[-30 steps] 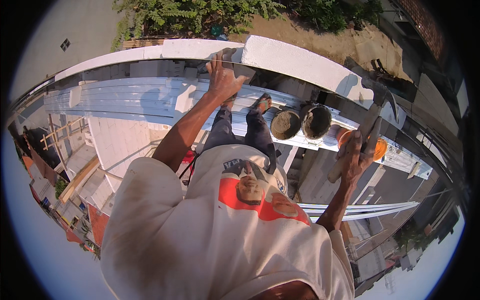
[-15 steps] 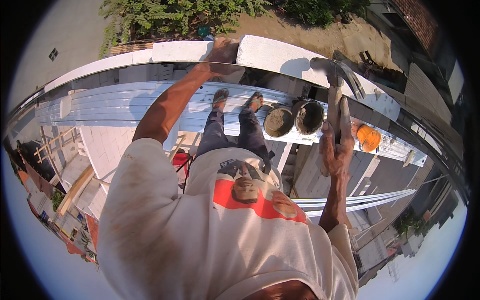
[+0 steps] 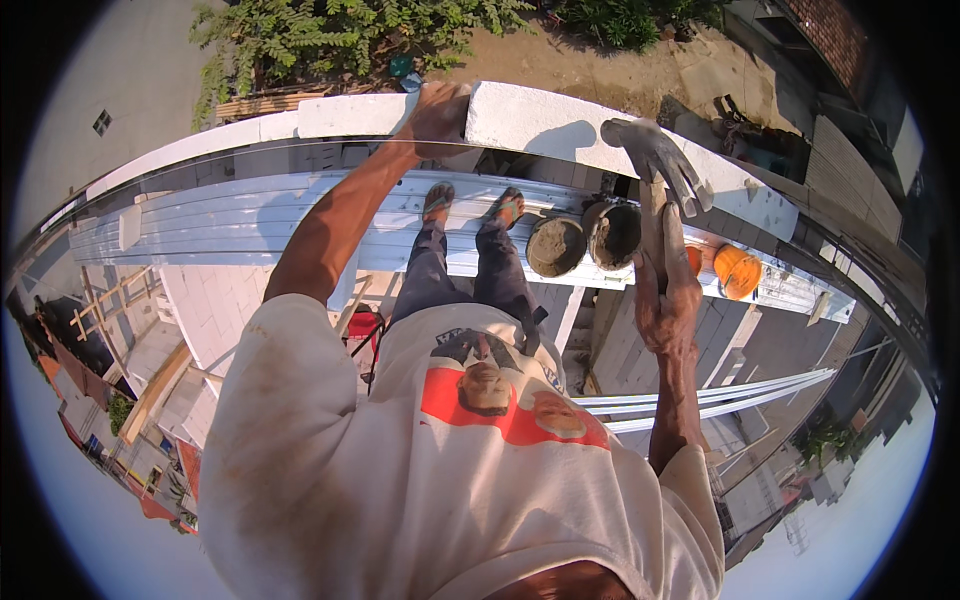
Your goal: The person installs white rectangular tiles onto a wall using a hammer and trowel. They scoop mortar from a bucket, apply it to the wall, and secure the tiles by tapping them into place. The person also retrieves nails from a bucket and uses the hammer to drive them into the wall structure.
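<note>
While your right hand [image 3: 668,312] clasps, near the white wall block [image 3: 530,118], a claw hammer [image 3: 655,163], likely head-heavy, rigid and best held low on its handle [image 3: 653,212], your left hand [image 3: 437,115] rests at that block's left end, its closure unclear.

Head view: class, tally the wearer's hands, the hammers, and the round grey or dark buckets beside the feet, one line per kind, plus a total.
Hands: 2 (left hand, right hand)
Hammer: 1
Buckets: 2 (left bucket, right bucket)
Total: 5
</note>
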### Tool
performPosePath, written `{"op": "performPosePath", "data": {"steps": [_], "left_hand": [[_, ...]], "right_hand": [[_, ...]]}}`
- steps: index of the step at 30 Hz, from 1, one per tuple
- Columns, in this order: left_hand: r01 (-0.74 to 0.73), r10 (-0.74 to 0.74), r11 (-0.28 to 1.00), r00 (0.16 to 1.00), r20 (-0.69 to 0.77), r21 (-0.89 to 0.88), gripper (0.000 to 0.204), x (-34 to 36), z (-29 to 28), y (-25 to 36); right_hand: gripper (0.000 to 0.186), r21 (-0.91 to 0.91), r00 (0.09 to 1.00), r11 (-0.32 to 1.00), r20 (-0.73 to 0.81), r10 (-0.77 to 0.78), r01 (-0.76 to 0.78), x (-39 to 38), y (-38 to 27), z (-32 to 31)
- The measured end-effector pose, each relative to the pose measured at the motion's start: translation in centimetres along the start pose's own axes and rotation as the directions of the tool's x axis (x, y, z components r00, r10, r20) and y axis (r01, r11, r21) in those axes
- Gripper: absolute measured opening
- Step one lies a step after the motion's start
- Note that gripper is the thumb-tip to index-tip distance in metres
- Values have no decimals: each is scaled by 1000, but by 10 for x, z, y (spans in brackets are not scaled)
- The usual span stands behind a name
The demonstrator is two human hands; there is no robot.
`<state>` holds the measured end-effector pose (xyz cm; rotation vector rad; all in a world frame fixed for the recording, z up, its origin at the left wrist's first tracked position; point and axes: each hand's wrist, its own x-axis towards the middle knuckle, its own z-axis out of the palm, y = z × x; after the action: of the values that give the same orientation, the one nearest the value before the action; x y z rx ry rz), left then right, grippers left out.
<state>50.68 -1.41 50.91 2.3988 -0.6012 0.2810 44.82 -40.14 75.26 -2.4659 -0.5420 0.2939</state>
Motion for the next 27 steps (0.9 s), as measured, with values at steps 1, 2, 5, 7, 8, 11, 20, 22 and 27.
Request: {"op": "performPosePath", "data": {"steps": [1, 2, 5, 7, 8, 11, 20, 22, 27], "left_hand": [[9, -9, 1000, 1000, -13, 3, 49, 0, 1, 0], [-7, 7, 1000, 1000, -22, 13, 48, 0, 2, 0], [-17, 17, 1000, 999, -29, 6, 48, 0, 4, 0], [27, -27, 999, 1000, -5, -45, 49, -1, 3, 0], [34, -34, 999, 999, 12, -30, 51, -1, 2, -1], [29, -30, 1000, 999, 26, 9, 57, -2, 1, -1], [142, -143, 986, 990, 1, -82, 85, 13, -12, 43], [200, -211, 969, 975, -68, -143, 89, 22, -29, 71], [168, -164, 982, 985, -50, 83, 93, 13, -29, 67]], "right_hand": [[60, 48, 998, 999, -63, -6, 9, -6, -2, 1], [61, 47, 996, 999, -93, -9, 13, -11, -3, 4], [62, -24, 999, 998, -14, 50, -51, -9, -1, 9], [62, -32, 986, 992, 104, 128, -125, -1, -8, 1], [61, -6, 986, 992, 112, 125, -125, 2, -12, -2], [58, 47, 999, 998, -36, 39, -37, -5, -3, 12], [61, 155, 974, 977, -150, 171, -147, -2, -10, -3], [68, 88, 948, 996, -312, 55, -29, -11, -2, -10], [60, 198, 808, 973, -549, 213, -122, -32, 21, -14]]}}
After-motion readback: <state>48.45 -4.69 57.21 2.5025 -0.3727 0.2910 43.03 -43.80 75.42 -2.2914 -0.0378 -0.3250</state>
